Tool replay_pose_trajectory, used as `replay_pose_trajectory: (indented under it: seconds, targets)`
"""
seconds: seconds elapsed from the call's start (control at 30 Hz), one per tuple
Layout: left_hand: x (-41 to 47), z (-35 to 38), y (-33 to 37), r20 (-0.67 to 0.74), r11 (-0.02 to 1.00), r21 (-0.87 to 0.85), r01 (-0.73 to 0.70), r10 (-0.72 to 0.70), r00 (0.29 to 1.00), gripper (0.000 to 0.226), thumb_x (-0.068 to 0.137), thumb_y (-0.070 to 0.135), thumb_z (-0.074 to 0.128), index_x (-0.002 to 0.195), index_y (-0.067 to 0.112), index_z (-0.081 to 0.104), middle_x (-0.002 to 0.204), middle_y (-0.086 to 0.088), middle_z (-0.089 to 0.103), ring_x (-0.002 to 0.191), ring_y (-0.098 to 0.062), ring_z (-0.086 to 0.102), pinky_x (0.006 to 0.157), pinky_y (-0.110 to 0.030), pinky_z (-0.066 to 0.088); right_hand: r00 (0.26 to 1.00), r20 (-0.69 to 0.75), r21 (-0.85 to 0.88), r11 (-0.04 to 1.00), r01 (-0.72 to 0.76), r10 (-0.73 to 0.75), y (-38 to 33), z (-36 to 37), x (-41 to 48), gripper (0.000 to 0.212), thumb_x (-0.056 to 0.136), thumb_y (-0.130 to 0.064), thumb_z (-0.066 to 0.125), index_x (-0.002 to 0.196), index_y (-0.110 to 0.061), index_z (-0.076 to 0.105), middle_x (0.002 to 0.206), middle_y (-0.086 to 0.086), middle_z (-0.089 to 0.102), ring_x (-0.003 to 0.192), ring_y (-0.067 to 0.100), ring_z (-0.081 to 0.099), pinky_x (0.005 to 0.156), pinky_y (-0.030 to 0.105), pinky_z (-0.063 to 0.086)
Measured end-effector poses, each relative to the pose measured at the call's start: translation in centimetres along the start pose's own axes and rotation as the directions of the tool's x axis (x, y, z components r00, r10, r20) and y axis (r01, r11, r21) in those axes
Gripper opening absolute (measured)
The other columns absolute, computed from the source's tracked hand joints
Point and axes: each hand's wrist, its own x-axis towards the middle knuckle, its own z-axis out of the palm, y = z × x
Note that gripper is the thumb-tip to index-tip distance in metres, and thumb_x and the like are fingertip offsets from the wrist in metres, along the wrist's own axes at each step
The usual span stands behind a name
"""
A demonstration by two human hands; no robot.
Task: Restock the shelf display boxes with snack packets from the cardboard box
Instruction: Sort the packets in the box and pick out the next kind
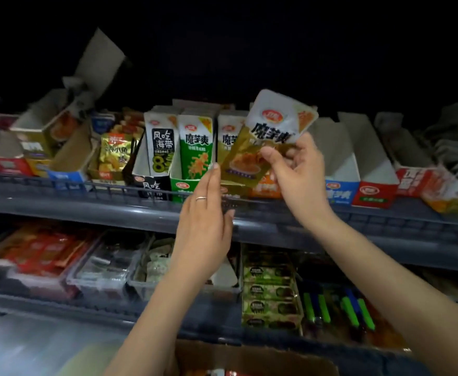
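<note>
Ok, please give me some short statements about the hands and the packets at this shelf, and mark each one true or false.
1. The right hand pinches gold-and-white foil snack packets. True.
2. The left hand grips a green packet. False: its fingers are straight and hold nothing.
3. The green cardboard display box is empty. False: green-and-white packets stand in it.
4. A thin silver ring sits on the left hand. True.
</note>
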Motion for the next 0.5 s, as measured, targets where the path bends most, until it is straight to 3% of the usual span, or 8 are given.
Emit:
replay_pose_trajectory:
  seconds: [0.2,0.33,0.43,0.5]
  targets:
    - [1.9,0.6,-2.6,0.123,0.994,0.099,0.050,-0.062,0.990,0.051,0.095,0.017,0.048,0.144,0.011,0.034,0.156,-0.003,0.023,0.145,-0.018,0.016,0.115,-0.044,0.020,1.000,0.002,-0.070,0.997,0.031,-0.030,2.4,1.7,4.5,0.025,0.090,-0.006,0.059,0.090,-0.028,0.047,0.081,-0.009,0.060,0.060,-0.010,0.057,0.053,0.007,0.041]
    - [2.0,0.9,-2.4,0.128,0.994,0.087,0.067,-0.078,0.989,0.047,0.094,0.020,0.050,0.139,0.014,0.039,0.155,0.001,0.023,0.144,-0.015,0.018,0.115,-0.040,0.015,0.997,0.075,-0.198,0.980,-0.007,0.023,4.5,2.0,6.2,0.024,0.090,-0.011,0.060,0.089,-0.031,0.047,0.084,-0.012,0.061,0.065,-0.012,0.058,0.056,0.007,0.043]
    - [2.1,0.8,-2.3,0.135,0.993,0.091,0.080,-0.092,0.987,0.048,0.093,0.021,0.051,0.138,0.016,0.039,0.155,0.003,0.023,0.143,-0.014,0.018,0.115,-0.038,0.015,0.985,0.169,-0.298,0.954,0.014,0.038,5.8,2.1,6.6,0.018,0.089,-0.013,0.062,0.098,-0.024,0.051,0.089,-0.015,0.062,0.078,-0.003,0.064,0.069,0.022,0.055]
    - [2.1,0.6,-2.4,0.161,0.992,0.096,0.083,-0.098,0.982,0.050,0.093,0.022,0.051,0.140,0.017,0.035,0.156,0.004,0.019,0.144,-0.014,0.015,0.114,-0.038,0.017,0.973,0.222,-0.377,0.926,0.029,0.060,6.4,2.4,6.6,0.019,0.088,-0.017,0.064,0.103,-0.025,0.055,0.093,-0.011,0.065,0.083,0.017,0.067,0.076,0.041,0.056]
